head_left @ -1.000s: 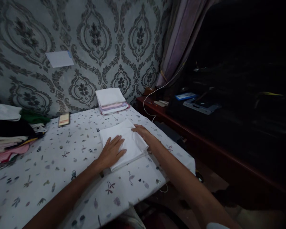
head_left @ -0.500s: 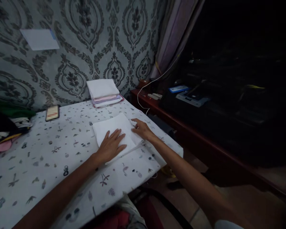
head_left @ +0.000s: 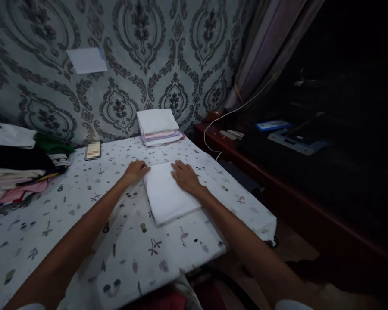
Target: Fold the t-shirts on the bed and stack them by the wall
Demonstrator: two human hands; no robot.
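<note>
A folded white cloth (head_left: pixel 168 198) lies flat on the worktop (head_left: pixel 84 232), near its front right corner, between the two forearms. The left hand (head_left: pixel 136 171) is at the cloth's far left corner, thumb touching the edge and fingers bent; whether its grip pinches the fabric, I cannot tell. The right hand (head_left: pixel 186 177) rests palm down over the far right part of the cloth, its grip released and its fingers spread toward the far edge.

The worktop has a white cover printed with small plants, flamingos and other motifs. At its far end, close to the wall (head_left: pixel 119 90), sits a stack of folded fabrics (head_left: pixel 158 122), white on top with pink, lavender and white layers beneath and some red at the right edge. It stands well apart from the cloth under the hands. To the left is a heap of clothes (head_left: pixel 16 172) in white, black, green, cream and pink. Between the heap and the stack lies a small rectangular item (head_left: pixel 93 150), its face pixelated.

A white sheet (head_left: pixel 88 60) is on the damask-patterned wall. At the right, a purplish curtain (head_left: pixel 265 47) hangs above a dark red wooden surface (head_left: pixel 233 146), with a white cable (head_left: pixel 205 137) curving down in front.
</note>
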